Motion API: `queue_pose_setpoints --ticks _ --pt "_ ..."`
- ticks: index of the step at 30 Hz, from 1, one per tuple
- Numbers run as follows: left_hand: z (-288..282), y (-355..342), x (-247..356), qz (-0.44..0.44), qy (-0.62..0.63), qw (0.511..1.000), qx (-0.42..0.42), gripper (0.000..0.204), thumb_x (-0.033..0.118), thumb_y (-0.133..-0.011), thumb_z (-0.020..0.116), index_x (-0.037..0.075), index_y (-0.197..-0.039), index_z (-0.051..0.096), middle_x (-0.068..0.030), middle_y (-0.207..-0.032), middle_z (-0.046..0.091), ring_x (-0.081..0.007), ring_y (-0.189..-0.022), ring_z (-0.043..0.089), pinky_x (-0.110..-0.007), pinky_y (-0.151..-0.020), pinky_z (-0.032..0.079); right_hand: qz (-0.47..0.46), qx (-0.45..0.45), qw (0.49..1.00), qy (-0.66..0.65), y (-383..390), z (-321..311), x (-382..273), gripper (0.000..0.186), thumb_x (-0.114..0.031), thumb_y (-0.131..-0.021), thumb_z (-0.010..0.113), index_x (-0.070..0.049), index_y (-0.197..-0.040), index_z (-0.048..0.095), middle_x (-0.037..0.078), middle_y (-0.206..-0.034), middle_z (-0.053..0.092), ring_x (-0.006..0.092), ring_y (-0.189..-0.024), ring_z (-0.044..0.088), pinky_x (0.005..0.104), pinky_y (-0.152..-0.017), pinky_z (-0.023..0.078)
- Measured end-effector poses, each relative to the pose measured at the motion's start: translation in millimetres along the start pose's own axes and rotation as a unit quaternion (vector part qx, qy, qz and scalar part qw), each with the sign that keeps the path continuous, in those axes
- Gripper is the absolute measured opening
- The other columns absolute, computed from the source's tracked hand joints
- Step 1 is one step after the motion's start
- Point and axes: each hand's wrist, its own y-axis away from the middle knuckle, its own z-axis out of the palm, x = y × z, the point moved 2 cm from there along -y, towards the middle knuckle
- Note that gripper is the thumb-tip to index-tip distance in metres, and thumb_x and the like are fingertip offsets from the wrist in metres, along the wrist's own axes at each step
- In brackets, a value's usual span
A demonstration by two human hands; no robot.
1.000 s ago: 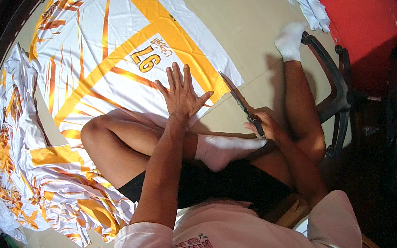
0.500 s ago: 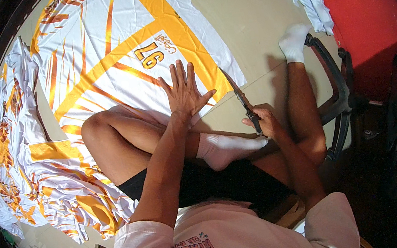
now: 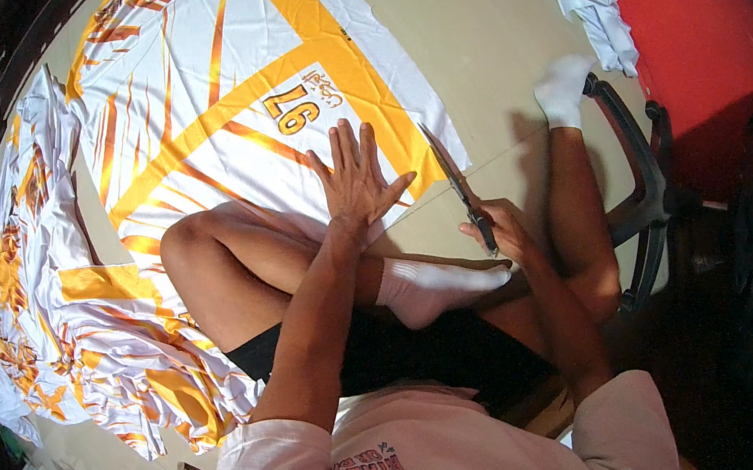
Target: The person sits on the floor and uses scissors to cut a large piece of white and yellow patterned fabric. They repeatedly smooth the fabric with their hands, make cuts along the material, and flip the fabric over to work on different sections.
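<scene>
I have the left hand (image 3: 358, 185) splayed on the white-and-orange cloth (image 3: 270, 78), whose far end is cut off. On the floor (image 3: 472, 23), my right hand (image 3: 504, 235) grips scissors (image 3: 460, 188) by the cloth's near right corner, handles partly hidden.

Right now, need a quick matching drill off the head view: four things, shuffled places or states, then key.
1. left hand
2. scissors
3. chair base
4. crumpled fabric pile

A. in the right hand, tip pointing away from the body
B. heaped at the person's left, white and orange
C. fingers spread over the laid-out printed fabric
D. black, beside the right foot in its white sock

Pairs: 1-C, 2-A, 3-D, 4-B
</scene>
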Motion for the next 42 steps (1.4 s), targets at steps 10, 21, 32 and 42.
queue_pose_setpoints --ticks 10,21,32,42 --pt "-13 -15 -23 -0.080 -0.003 0.997 0.019 0.119 0.085 -0.079 0.054 0.007 -0.162 0.022 -0.0235 -0.170 0.009 -0.0445 -0.157 0.003 -0.077 -0.115 0.001 -0.012 0.030 0.999 0.023 5 -4 -28 0.043 -0.036 -0.082 0.084 -0.002 -0.075 0.058 0.002 -0.066 0.050 0.0134 -0.062 0.046 0.0355 -0.060 0.042" --pt "-14 -15 -19 -0.077 -0.015 0.997 0.018 0.117 0.082 -0.079 0.058 0.007 -0.162 0.023 -0.0243 -0.169 0.010 -0.0448 -0.156 0.006 -0.078 -0.114 0.004 0.044 0.057 0.997 -0.020 11 8 -3 0.046 -0.037 -0.081 0.086 -0.001 -0.074 0.059 0.002 -0.065 0.048 0.0124 -0.064 0.046 0.0351 -0.060 0.041" --pt "-16 -14 -19 -0.070 -0.004 0.997 0.019 0.117 0.082 -0.079 0.058 0.006 -0.161 0.024 -0.0255 -0.169 0.010 -0.0459 -0.156 0.007 -0.078 -0.114 0.005 0.090 -0.023 0.993 -0.077 2 1 -11 0.042 -0.041 -0.087 0.079 -0.002 -0.093 0.065 0.004 -0.068 0.059 0.0148 -0.063 0.058 0.0341 -0.059 0.048" --pt "-11 -12 -24 -0.071 -0.015 0.997 0.028 0.119 0.084 -0.079 0.055 0.007 -0.162 0.021 -0.0247 -0.169 0.009 -0.0458 -0.156 0.007 -0.079 -0.114 0.005 0.024 0.022 0.998 0.050 -6 -5 -22 0.046 -0.043 -0.082 0.083 -0.002 -0.088 0.064 0.007 -0.067 0.058 0.0177 -0.062 0.054 0.0379 -0.062 0.044"
